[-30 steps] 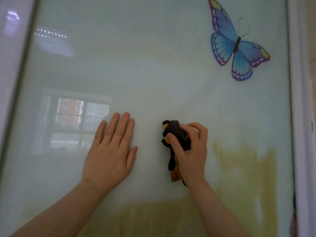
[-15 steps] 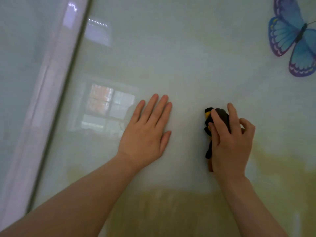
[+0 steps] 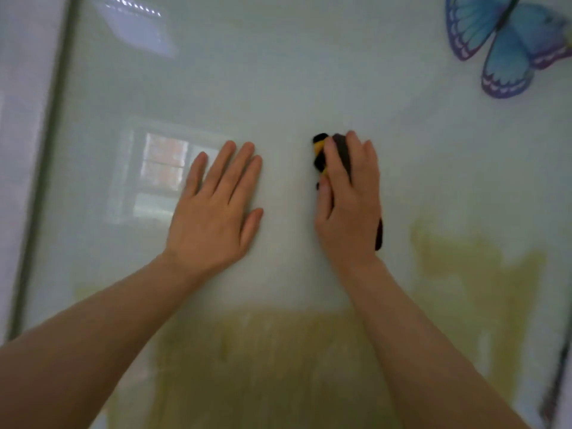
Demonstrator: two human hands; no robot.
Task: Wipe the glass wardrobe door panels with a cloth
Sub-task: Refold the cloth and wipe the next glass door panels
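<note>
At nine o'clock the frame edge (image 3: 46, 168) bounds the glass panel (image 3: 278, 72). The left hand (image 3: 213, 218) is laid flat, fingers spread, bracing. Toward three o'clock the dark cloth (image 3: 322, 153) is gripped under the right hand (image 3: 349, 212); even pressure and overlapping strokes are advised, with the butterfly decal (image 3: 501, 41) at one o'clock skirted gently.

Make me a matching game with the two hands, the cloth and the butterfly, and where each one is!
Things:
1. left hand
2. right hand
3. cloth
4. butterfly

Places or states:
A. top right corner of the glass
B. flat and open on the glass
C. bunched under the fingers
D. closed around something dark and yellow

Pairs: 1-B, 2-D, 3-C, 4-A
</note>
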